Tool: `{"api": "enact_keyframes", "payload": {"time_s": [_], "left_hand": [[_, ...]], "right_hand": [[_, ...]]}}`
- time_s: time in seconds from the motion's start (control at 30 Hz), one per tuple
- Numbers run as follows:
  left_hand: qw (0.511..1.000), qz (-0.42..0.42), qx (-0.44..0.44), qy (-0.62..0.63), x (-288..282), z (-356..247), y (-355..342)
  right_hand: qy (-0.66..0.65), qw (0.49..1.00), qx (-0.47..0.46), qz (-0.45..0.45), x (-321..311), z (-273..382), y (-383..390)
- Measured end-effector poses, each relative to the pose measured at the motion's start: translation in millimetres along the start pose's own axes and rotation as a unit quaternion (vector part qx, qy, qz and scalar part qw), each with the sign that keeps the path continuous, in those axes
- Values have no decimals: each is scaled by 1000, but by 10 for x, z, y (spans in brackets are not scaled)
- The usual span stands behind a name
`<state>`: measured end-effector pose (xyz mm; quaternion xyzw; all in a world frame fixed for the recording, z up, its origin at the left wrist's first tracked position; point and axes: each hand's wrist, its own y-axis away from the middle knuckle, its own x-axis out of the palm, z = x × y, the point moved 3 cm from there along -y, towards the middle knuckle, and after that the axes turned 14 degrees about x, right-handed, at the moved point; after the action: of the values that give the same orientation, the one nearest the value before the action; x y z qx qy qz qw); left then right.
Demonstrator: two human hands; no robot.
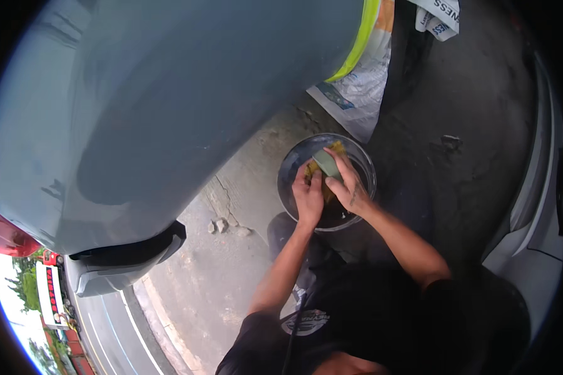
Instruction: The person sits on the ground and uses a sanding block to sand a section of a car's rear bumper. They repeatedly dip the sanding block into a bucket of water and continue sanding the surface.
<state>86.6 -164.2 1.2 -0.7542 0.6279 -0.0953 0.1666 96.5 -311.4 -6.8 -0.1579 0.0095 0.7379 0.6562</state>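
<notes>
Over a round dark bucket on the ground, both my hands are together. My right hand is closed round a grey-green sanding block. Against the block lies a creased yellow-brown sheet that looks like sandpaper, showing above and below it. My left hand pinches the sheet's left side, thumb up beside the block. Dark liquid seems to fill the bucket's lower part, mostly hidden by my hands.
A large grey car panel curves over the upper left, edged with yellow-green tape and hanging masking paper. Another vehicle stands at the right. Small stones lie on the cracked concrete, and a road runs at lower left.
</notes>
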Motion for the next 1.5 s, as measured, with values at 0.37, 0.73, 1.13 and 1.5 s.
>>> {"api": "enact_keyframes", "payload": {"time_s": [0.37,0.73,1.13,1.5], "left_hand": [[987,55,-31,145,-28,-214,-44],[947,210,-39,239,94,-537,-333],[923,240,-26,299,724,-784,-265],[951,267,35,153,850,-991,-149]], "right_hand": [[67,992,-4,-103,-76,371,164],[96,983,-50,-147,-388,527,-16],[60,993,16,-102,-1117,896,407],[-19,996,49,-69,-1264,665,666]]}}
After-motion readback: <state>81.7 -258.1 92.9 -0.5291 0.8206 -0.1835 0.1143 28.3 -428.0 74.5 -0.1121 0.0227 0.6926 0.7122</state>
